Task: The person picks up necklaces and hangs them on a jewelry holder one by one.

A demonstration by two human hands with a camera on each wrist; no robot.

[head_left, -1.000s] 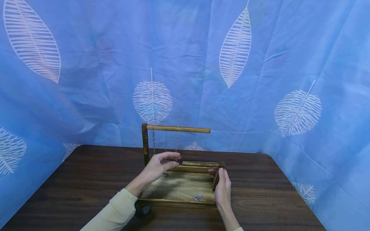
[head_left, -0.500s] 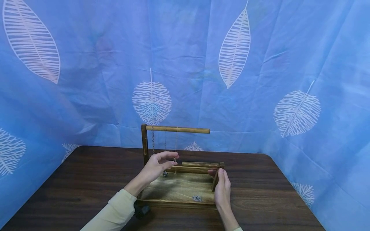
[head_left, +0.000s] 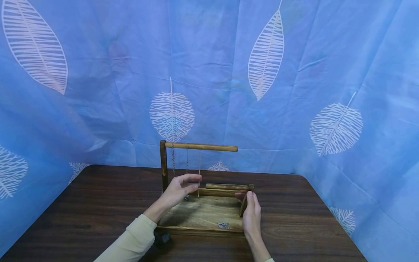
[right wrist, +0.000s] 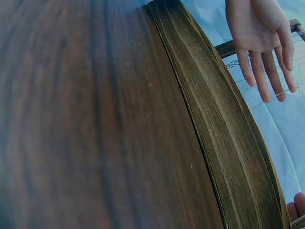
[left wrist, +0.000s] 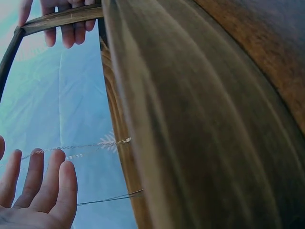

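Note:
A wooden jewelry stand (head_left: 216,147) with a long upper bar, a short lower bar and a tray base stands on the table. Three necklaces hang from the upper bar: a thick silver chain (head_left: 173,160), a thin necklace (head_left: 187,153) ending in a round pendant (head_left: 187,197), and a fine gold necklace (head_left: 200,160). My left hand (head_left: 178,188) is at the gold necklace, fingers extended; its fingertips (left wrist: 57,160) seem to touch the strand. My right hand (head_left: 252,214) grips the short post at the right, thumb in front and fingers (left wrist: 68,36) behind.
A small heap of silver chain (head_left: 223,225) lies on the tray base (head_left: 203,213) near its front right. Below my left wrist sits a black object (head_left: 162,239). The dark wooden table (head_left: 294,218) meets a blue leaf-patterned cloth (head_left: 209,72) behind.
My left hand has shifted slightly left. The gold necklace's lower end now hangs straight down below the fingers. My right hand keeps its grip on the post.

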